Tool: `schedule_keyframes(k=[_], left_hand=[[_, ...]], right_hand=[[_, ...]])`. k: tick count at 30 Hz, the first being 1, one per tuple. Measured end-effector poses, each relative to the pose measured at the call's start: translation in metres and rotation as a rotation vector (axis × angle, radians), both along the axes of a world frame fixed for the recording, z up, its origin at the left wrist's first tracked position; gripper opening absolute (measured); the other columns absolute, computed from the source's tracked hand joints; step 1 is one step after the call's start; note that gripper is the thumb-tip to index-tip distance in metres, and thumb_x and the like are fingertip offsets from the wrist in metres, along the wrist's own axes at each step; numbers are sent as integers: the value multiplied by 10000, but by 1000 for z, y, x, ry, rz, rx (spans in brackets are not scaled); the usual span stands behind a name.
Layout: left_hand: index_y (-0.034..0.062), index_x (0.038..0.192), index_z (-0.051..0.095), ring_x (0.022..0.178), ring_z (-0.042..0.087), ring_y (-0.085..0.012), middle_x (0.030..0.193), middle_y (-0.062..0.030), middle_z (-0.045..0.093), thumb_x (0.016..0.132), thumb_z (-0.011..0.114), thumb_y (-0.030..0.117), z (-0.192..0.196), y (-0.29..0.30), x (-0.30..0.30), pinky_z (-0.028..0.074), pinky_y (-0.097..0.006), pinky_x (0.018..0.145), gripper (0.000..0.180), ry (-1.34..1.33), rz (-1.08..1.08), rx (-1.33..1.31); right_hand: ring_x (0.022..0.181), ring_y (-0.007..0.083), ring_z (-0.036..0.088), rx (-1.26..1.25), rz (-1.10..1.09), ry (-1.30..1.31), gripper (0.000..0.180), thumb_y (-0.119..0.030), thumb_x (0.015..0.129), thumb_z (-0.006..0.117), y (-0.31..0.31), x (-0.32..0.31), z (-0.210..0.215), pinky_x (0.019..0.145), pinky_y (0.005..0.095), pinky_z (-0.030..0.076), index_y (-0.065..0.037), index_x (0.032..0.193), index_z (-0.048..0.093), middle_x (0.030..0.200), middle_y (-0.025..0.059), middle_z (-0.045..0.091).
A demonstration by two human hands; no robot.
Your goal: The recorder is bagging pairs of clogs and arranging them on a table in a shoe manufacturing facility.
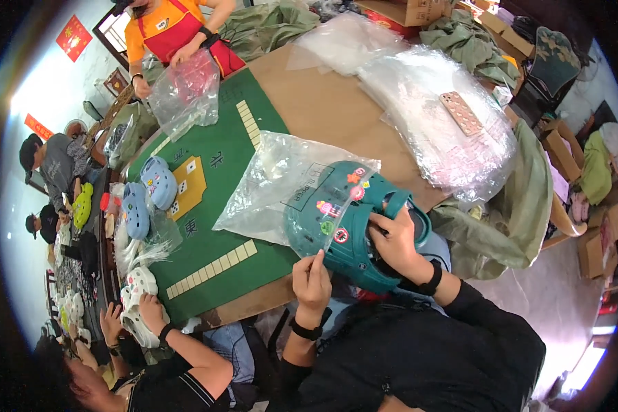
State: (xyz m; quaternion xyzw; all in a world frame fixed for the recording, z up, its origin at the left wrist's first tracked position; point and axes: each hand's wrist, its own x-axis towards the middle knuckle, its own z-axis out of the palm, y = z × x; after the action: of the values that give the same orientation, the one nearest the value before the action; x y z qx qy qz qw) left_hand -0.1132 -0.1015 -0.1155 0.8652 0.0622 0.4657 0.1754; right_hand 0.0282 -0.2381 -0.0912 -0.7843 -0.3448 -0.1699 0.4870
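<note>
A pair of teal foam clogs point(353, 230) with small colourful charms is partly inside a see-through plastic bag point(261, 185). The toes are in the bag; the heel ends stick out of its mouth toward me. My left hand point(311, 281) pinches the bag's edge close to the near clog. My right hand point(395, 242) grips the clogs at their heel openings, its fingers partly hidden inside. Bag and clogs are held at the table's near edge, over a green mat point(216, 237).
Blue clogs point(136, 209) lie on the mat's left side. At the left, a co-worker handles a white clog point(141, 305). Across the table, a person in a red apron point(178, 34) holds a plastic bag. A phone point(461, 113) rests on stacked bags point(426, 147) at right.
</note>
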Motion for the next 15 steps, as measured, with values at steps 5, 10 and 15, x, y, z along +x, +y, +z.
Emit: schedule_keyframes(k=[5,10,15], left_hand=[[-58,1097,604,754,565,-268,918,-165,557,793,569,-123,2,-12,4,476,-331,643,312,128,-158,78],[-36,1085,618,831,562,-277,927,-167,551,826,548,-99,-4,6,9,472,-337,721,276,38,72,-125],[-36,1076,604,822,572,-312,938,-181,549,840,535,-82,1,31,13,476,-364,713,250,56,70,-118]], right_hand=[[879,361,552,14,-34,-23,266,5,619,695,12,-1,1,752,411,458,-39,881,687,917,168,575],[865,341,563,26,-1,-190,309,3,603,691,23,-14,11,735,400,472,-75,901,697,931,157,589],[912,336,546,-62,61,-204,366,-34,655,663,34,-14,-17,817,401,437,-101,1016,674,987,153,590]])
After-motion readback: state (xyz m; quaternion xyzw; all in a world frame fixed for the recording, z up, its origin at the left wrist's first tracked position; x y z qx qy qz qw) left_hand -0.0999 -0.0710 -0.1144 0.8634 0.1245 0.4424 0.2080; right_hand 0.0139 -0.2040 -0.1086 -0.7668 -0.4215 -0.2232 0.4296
